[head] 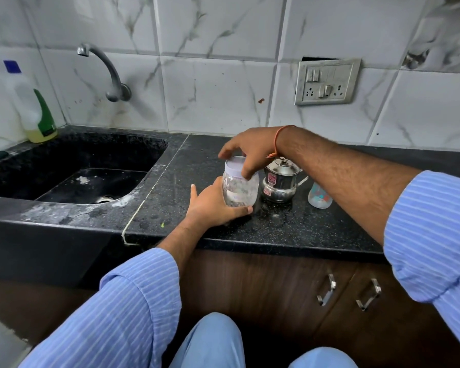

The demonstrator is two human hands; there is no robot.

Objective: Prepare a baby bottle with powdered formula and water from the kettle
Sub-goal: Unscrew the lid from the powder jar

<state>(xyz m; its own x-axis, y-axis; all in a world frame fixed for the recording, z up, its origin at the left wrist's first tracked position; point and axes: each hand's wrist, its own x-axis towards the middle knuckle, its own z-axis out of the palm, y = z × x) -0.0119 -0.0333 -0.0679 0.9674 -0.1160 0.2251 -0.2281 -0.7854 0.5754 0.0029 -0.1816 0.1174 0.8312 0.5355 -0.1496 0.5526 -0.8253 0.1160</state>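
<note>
Nearest: pale blue trouser knees (213, 341) and striped blue shirt sleeves (122, 314), low in view.
Left hand (213, 205): wrapped round the lower body of the clear plastic jar with a pale lilac screw lid (241, 185), bracing it.
Right hand (246, 152): clawed over the lid from above, fingertips on its rim; orange thread at the wrist.
Jar position: on or just above the speckled black stone counter (290, 235), just left of the kettle; base hidden by fingers.
Jar handling: probably light, rigid, smooth-walled and a bit slippery; best gripped low on the body while twisting at the ribbed lid edge.
Contents: whitish, patchy against the wall; likely the formula powder.
Kettle: small polished steel kettle with knobbed lid (279, 184), round-bellied, likely heavier.
Bottle: translucent baby bottle with coloured print (319, 196), right of the kettle, top hidden by the forearm.
Left side: black sunken sink (72, 166), dusty rim.
</note>
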